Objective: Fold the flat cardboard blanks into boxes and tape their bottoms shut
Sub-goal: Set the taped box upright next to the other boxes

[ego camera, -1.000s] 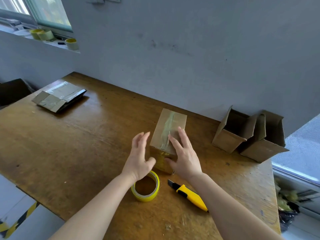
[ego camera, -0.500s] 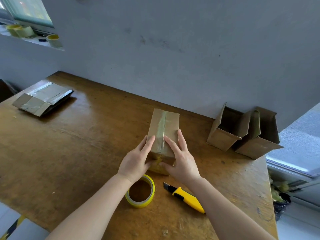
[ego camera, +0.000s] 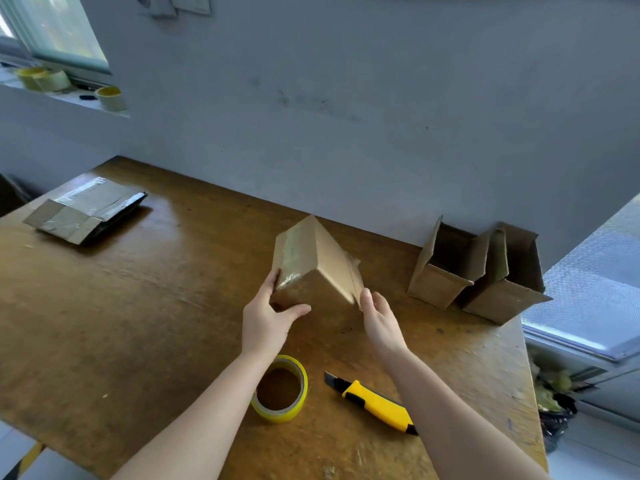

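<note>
We hold the box (ego camera: 311, 268) on a slant over the middle of the table (ego camera: 138, 306), taped bottom turned left, probably to check the seal before it joins the two open boxes (ego camera: 440, 289) by the wall. Our left hand (ego camera: 266, 313) grips its near corner, thumb underneath. Our right hand (ego camera: 379, 317) waits loose-fingered at the blurred flap end, holding nothing.

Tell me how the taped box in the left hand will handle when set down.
Probably light: the left hand holds the taped box tilted by one corner. Its taped end looks stiff; the untaped flaps near the right hand may flex. Flat-sided, so it shouldn't roll.
</note>
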Demonstrator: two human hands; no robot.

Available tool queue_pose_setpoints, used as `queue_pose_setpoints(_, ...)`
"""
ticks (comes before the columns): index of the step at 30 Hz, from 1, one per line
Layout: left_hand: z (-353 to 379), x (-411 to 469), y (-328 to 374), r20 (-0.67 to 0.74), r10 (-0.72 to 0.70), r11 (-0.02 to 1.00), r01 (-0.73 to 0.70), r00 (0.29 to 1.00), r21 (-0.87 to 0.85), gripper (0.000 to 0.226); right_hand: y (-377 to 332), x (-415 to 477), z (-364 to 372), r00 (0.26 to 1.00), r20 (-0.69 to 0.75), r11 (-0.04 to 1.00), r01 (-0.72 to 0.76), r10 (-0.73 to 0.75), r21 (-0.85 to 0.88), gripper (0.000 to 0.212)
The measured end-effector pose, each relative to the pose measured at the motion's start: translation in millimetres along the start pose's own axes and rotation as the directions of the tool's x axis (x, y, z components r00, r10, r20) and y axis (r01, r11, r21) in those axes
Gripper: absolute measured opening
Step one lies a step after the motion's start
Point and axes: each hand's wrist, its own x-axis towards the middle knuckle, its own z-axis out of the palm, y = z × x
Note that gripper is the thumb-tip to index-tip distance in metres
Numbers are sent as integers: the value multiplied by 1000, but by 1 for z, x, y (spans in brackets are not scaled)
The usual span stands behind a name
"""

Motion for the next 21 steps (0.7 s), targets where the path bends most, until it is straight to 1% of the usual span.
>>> queue_pose_setpoints(1,-1,0,-1,-4,-46,998,46,999,-38,89,-3,1,-1,995,-5,994,-101,101,40,78)
queue_pose_setpoints(2,-1,0,-3,1,-89,994,89,996,-66,88,-6,1,-2,983,12,975,-185,185,121,81)
queue_pose_setpoints(3,-2,-1,-5,18,-128,987,129,992,-96,86,-9,0,-4,974,39,951,-227,224,210,83)
queue_pose_setpoints(4,-2,-2,-6,46,-163,976,168,986,-140,83,-13,0,-6,973,50,932,-230,225,280,81)
queue_pose_setpoints(6,-1,-3,-8,118,-219,942,241,969,-231,76,-20,0,-8,983,20,912,-176,181,371,80)
queue_pose_setpoints(8,0,-1,-8,199,-255,926,299,946,-232,67,-27,-1,-7,992,-45,912,-88,116,400,74)
queue_pose_setpoints(9,1,0,-6,238,-274,922,325,932,-209,63,-32,-2,-6,994,-92,936,-21,57,352,67)
queue_pose_setpoints(10,2,1,-3,270,-291,920,346,918,-185,65,-36,-5,-5,990,-141,963,58,-22,262,58)
queue_pose_setpoints(12,4,2,7,313,-302,920,361,900,-150,76,-45,-11,-1,958,-213,977,209,-194,51,46)
queue_pose_setpoints(14,7,4,18,323,-309,925,361,895,-114,86,-50,-16,3,911,-235,934,295,-338,-200,37)
queue_pose_setpoints(15,8,5,23,317,-312,931,355,896,-88,85,-53,-19,5,890,-227,890,308,-394,-336,34)
queue_pose_setpoints(16,10,5,27,311,-307,937,343,900,-66,81,-54,-22,8,877,-207,837,308,-434,-452,34)
queue_pose_setpoints(17,11,5,30,314,-291,944,324,904,-58,76,-54,-25,10,871,-175,788,309,-460,-532,37)
queue_pose_setpoints(19,12,5,38,361,-263,945,315,895,-92,65,-52,-30,15,881,-58,719,344,-470,-604,49)
queue_pose_setpoints(20,13,4,42,393,-262,936,332,882,-120,65,-52,-32,18,889,30,688,375,-458,-621,55)
queue_pose_setpoints(21,13,4,45,421,-265,925,351,867,-142,70,-52,-33,20,891,122,655,409,-438,-635,55)
